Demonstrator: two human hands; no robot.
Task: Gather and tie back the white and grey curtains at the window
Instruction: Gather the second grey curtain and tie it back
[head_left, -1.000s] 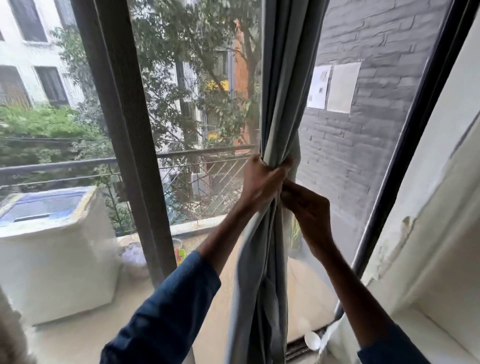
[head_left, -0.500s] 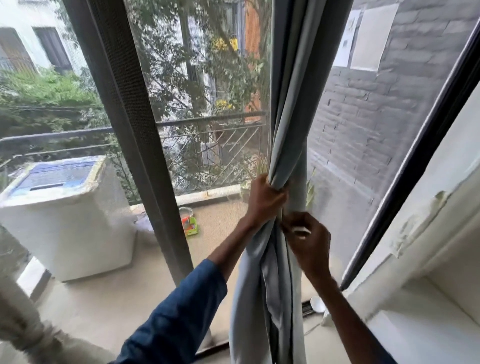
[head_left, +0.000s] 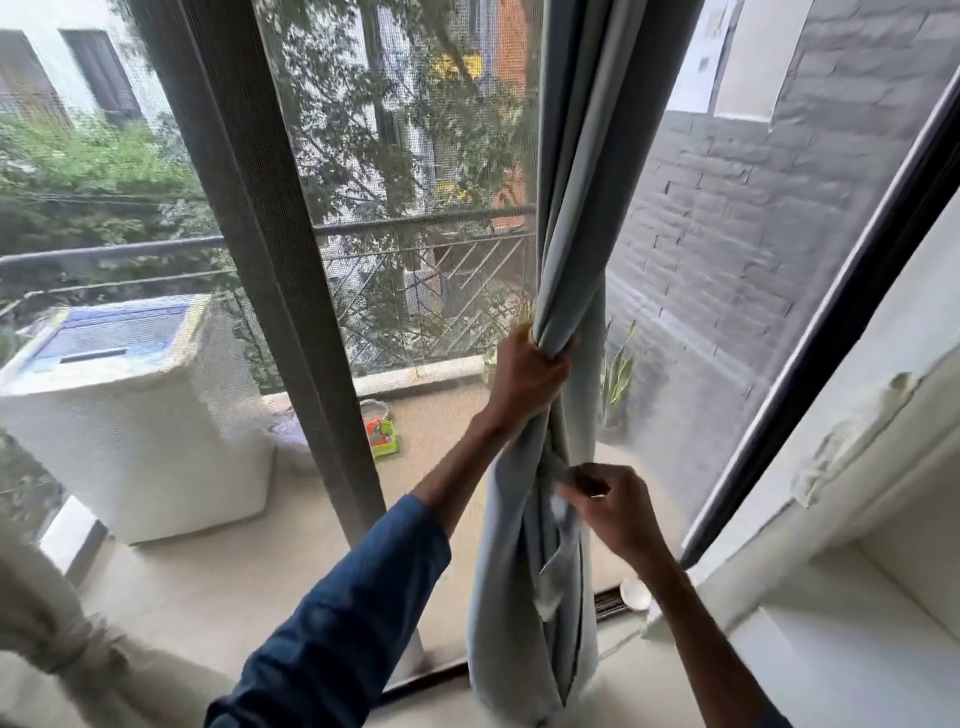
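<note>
The grey curtain (head_left: 582, 171) hangs bunched into a narrow column in front of the window, right of centre. My left hand (head_left: 524, 376) grips the gathered folds at mid height, squeezing them together. Lower down, my right hand (head_left: 615, 506) pinches a fold of the curtain's loose lower part (head_left: 524, 597), which sags in a loop below my left hand. A white curtain (head_left: 49, 618), knotted into a bundle, shows at the bottom left corner.
A dark window frame post (head_left: 270, 270) stands left of the curtain, another frame (head_left: 831, 338) slants at the right beside a white wall ledge (head_left: 852, 613). Outside lie a balcony railing (head_left: 415, 228), a white washing machine (head_left: 135, 410) and a grey brick wall (head_left: 753, 223).
My right hand has dropped from just beside my left hand to a lower fold of the curtain. The view has tilted down and my left hand keeps its grip.
</note>
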